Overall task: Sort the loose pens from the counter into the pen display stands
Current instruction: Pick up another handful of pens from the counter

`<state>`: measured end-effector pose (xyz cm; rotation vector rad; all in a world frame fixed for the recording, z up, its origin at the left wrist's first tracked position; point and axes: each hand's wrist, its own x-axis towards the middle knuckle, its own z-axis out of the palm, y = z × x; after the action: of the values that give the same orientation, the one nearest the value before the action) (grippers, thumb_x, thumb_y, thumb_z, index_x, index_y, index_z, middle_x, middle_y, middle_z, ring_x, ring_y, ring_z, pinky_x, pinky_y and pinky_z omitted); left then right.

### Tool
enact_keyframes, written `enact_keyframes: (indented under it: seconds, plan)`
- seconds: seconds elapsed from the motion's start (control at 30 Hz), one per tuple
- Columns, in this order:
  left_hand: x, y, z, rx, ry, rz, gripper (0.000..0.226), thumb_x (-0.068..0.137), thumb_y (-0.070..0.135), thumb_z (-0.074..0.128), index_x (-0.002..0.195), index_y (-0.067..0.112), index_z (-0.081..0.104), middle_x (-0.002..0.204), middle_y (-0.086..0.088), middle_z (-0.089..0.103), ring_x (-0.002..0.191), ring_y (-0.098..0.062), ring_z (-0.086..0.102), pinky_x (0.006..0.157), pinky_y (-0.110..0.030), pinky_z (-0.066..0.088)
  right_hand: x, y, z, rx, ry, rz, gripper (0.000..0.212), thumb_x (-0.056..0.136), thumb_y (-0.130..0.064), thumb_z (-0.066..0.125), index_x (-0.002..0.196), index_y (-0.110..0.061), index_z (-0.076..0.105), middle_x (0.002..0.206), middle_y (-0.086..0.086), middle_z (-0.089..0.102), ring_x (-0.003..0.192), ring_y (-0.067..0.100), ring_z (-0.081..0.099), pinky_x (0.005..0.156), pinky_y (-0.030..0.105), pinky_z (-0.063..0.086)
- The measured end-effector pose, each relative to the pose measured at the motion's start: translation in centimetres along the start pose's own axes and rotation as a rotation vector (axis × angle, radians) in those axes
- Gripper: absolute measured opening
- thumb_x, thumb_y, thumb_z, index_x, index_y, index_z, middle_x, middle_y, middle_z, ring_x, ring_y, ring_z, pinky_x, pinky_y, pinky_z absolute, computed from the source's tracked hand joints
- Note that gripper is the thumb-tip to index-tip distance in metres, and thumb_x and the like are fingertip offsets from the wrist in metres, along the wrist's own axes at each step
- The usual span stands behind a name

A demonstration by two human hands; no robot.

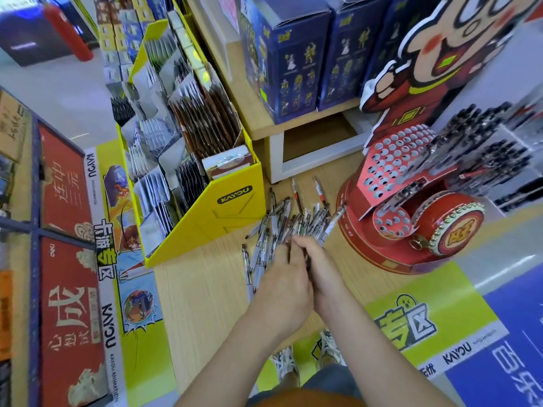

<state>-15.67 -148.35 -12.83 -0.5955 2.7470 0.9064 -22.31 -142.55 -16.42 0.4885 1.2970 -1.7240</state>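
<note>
Head view: loose pens point(279, 221) lie heaped on the wood counter point(205, 292), betw. yellow card box point(205, 210) & red pen stand point(411, 207), just ahead of and under both hands. R hand point(321, 268) grips a fanned bunch of them. L hand point(283, 279) touches it, fingers bent on the heap; can't tell if gripping.
</note>
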Motion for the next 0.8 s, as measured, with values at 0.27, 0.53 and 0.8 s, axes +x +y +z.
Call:
enact_keyframes:
  seconds: [0.27,0.53,0.8]
  plan:
    - [-4.2,-1.2,-0.5,0.045,0.057,0.0,0.061,0.101,0.027,0.035,0.153,0.022,0.003,0.135,-0.005,0.045,0.105,-0.024,0.056,0.079,-0.031,0.045,0.4,-3.0,0.3,0.107,0.009,-0.114,0.014,0.088,-0.013,0.064,0.081,-0.004,0.058,0.063,0.006,0.061,0.059,0.02,0.063,0.055,0.031,0.051]
    - [-3.7,-2.9,-5.4,-0.976,0.115,-0.213,0.028,0.102,0.01,0.039,0.123,0.018,0.054,0.075,-0.002,0.064,0.065,-0.013,0.055,0.058,-0.021,0.046,-1.6,-4.7,-0.8,-0.094,-0.125,-0.181,0.011,0.087,-0.009,0.069,0.084,-0.003,0.06,0.067,0.009,0.055,0.059,0.02,0.056,0.05,0.028,0.049]
    - [-1.0,0.0,-6.5,-1.692,0.288,-0.243,0.018,0.098,-0.001,0.043,0.115,0.004,0.045,0.087,-0.017,0.071,0.082,-0.028,0.071,0.07,-0.034,0.059,-6.4,-4.5,-0.6,-0.302,-0.31,-0.239,0.012,0.073,-0.02,0.074,0.085,-0.022,0.074,0.081,0.01,0.066,0.069,0.022,0.059,0.05,0.03,0.045]
